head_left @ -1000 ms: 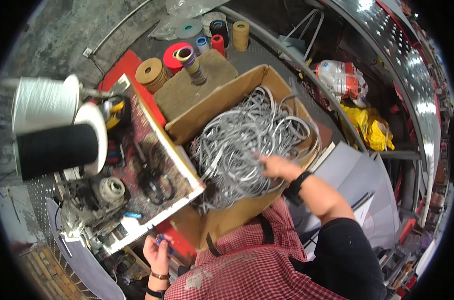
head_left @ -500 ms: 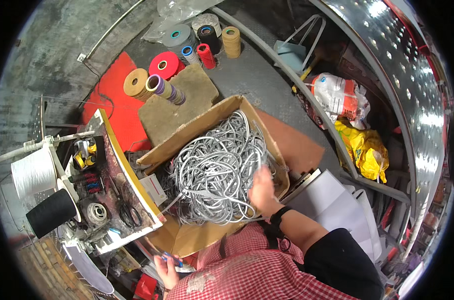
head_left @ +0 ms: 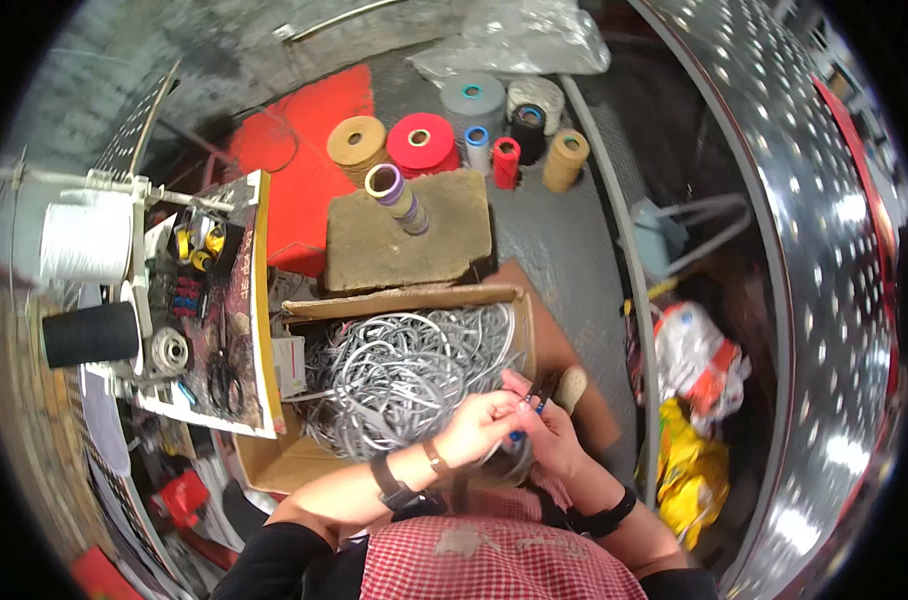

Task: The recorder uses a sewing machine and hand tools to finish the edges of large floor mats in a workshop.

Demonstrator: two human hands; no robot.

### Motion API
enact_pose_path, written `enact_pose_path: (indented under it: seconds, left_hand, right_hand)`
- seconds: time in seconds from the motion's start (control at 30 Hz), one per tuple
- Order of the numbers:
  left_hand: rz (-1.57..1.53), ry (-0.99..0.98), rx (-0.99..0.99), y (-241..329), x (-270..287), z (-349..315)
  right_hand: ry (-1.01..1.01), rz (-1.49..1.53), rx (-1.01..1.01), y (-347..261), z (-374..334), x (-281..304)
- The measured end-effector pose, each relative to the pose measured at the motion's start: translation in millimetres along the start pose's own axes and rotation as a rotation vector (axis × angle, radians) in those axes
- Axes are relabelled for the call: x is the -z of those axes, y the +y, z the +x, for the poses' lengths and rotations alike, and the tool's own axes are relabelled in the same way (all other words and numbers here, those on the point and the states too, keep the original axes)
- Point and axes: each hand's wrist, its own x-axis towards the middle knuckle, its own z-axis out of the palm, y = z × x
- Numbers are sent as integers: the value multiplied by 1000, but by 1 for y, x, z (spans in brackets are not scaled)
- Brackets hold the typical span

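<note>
My left hand (head_left: 479, 430) and my right hand (head_left: 552, 440) meet over the right front corner of an open cardboard box (head_left: 414, 297). Closed in the right hand is a small blue-handled tool (head_left: 517, 436); fingers cover most of it, so its exact kind is unclear. The left fingertips pinch together right beside it, and what they grip is too small to make out. A large tangle of shiny grey cord (head_left: 404, 370) fills the box. Some grey strands hang just below my hands.
At the left stands a worktable (head_left: 262, 300) with scissors (head_left: 224, 385), a white thread spool (head_left: 86, 240) and a black one (head_left: 89, 335). Beyond the box, several thread cones surround a brown block (head_left: 404, 260). A metal rail (head_left: 619, 220) and a yellow bag (head_left: 692, 460) are at the right.
My left hand has come up from the lower left to join my right hand at the box's right front corner. The blue-handled tool came along. The view has turned.
</note>
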Motion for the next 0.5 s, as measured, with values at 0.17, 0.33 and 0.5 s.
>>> enact_pose_path:
  seconds: [0.17,0.33,0.5]
  left_hand:
    - [-19,172,-30,18,-46,74]
    - [333,832,-222,24,6,127]
    - [805,1213,-298,70,89,151]
  right_hand:
    - [92,130,35,-48,23,95]
    - [149,-1,-184,-80,35,193]
    - [129,-152,-229,-91,54,233]
